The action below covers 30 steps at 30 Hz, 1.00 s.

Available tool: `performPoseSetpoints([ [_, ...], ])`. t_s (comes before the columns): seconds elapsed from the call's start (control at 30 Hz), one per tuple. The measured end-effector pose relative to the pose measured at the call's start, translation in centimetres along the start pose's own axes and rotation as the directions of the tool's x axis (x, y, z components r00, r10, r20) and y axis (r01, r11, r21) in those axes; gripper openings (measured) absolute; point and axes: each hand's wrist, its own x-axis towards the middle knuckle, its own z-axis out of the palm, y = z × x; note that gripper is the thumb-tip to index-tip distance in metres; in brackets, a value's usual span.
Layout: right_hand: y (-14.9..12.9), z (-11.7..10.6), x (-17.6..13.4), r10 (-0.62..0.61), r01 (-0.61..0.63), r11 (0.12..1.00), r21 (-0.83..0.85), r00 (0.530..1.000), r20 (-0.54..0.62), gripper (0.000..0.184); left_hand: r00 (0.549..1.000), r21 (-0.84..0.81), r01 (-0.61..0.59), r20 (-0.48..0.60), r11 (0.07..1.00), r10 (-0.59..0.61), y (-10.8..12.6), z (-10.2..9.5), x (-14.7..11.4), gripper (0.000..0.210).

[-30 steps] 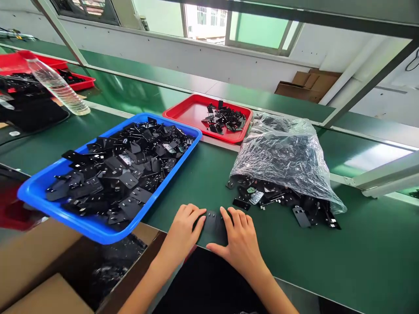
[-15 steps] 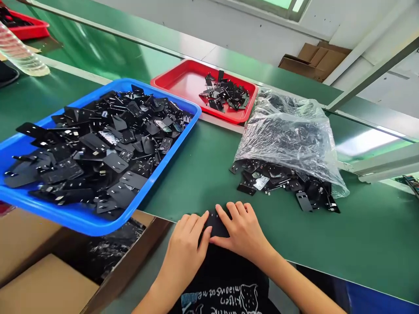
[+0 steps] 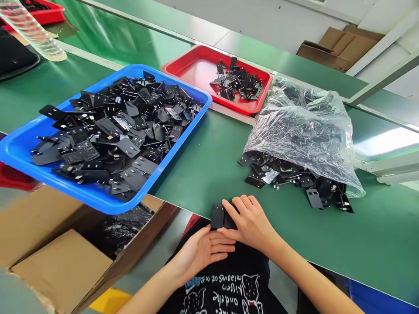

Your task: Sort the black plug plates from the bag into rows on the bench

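At the bench's front edge, my right hand [image 3: 250,221] grips a flat black plastic piece [image 3: 217,215] with small slots, its thumb below and its fingers on top. A dark line splits the piece, and I cannot tell whether it is one part or two side by side. My left hand [image 3: 203,252] is turned palm up just below it, fingers stretched out, holding nothing. Its thumb tip is close to the piece's lower corner; contact is unclear. Similar black pieces [image 3: 314,198] spill from a clear plastic bag [image 3: 301,128] to the right.
A blue tray [image 3: 175,163] heaped with black pieces overhangs the green bench [image 3: 199,161] on the left. Behind it stands a red tray [image 3: 193,59] with smaller black parts. An open cardboard box [image 3: 62,270] sits below the bench edge. A clear bottle [image 3: 36,35] is at far left.
My left hand has let go of the black piece, dropped lower and turned palm up with its fingers opened. My right hand still has the piece. The view has shifted slightly.
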Motion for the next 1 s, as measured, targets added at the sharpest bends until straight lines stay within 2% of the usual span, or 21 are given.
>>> performPoseSetpoints([
  [0.13, 0.5, -0.1, -0.5, 0.017, -0.014, 0.995, 0.098, 1.0, -0.023, 0.054, 0.996, -0.035, 0.03, 0.089, 0.999, -0.026, -0.1, 0.7, -1.0, 0.065],
  [0.27, 1.3, -0.9, -0.5, 0.083, -0.069, 0.968, 0.241, 0.995, -0.048, 0.045, 0.984, -0.144, 0.013, 0.175, 0.989, 0.012, 1.5, 2.2, -2.3, 0.061],
  [0.4, 1.8, -3.1, 0.4, 0.104, -0.074, 0.94, 0.332, 0.992, -0.075, 0.04, 0.976, -0.311, 0.019, 0.211, 0.95, 0.049, 3.5, 4.8, -1.2, 0.048],
  [0.5, 1.4, -5.1, 1.4, 0.021, 0.015, 0.962, 0.272, 0.992, -0.127, 0.045, 0.988, -0.418, 0.041, 0.154, 0.908, 0.026, 4.8, 6.9, 0.8, 0.043],
  [0.57, 1.0, -6.0, 1.9, -0.043, 0.068, 0.98, 0.185, 0.99, -0.134, 0.05, 0.993, -0.42, 0.052, 0.114, 0.906, -0.004, 5.5, 8.2, 1.8, 0.049],
  [0.67, 0.7, -6.3, 2.1, -0.069, 0.078, 0.995, 0.067, 0.99, -0.126, 0.055, 0.996, -0.395, 0.061, 0.077, 0.916, -0.033, 6.3, 9.5, 2.3, 0.053],
  [0.77, 0.9, -5.7, 1.9, -0.062, 0.065, 0.998, 0.019, 0.99, -0.127, 0.06, 0.998, -0.448, 0.049, 0.058, 0.893, -0.026, 6.3, 9.8, 2.2, 0.051],
  [0.87, 1.1, -5.1, 1.6, -0.078, 0.081, 0.996, 0.021, 0.989, -0.124, 0.065, 0.996, -0.474, 0.066, 0.086, 0.878, -0.028, 6.2, 9.6, 2.4, 0.05],
  [0.93, 1.3, -5.3, 1.4, -0.083, 0.091, 0.995, 0.04, 0.981, -0.174, 0.069, 0.991, -0.482, 0.088, 0.131, 0.872, -0.027, 6.3, 9.3, 2.8, 0.051],
  [1.0, 1.9, -5.9, 1.0, -0.055, 0.082, 0.993, 0.088, 0.961, -0.272, 0.067, 0.98, -0.479, 0.095, 0.198, 0.873, 0.001, 6.9, 9.2, 3.3, 0.055],
])
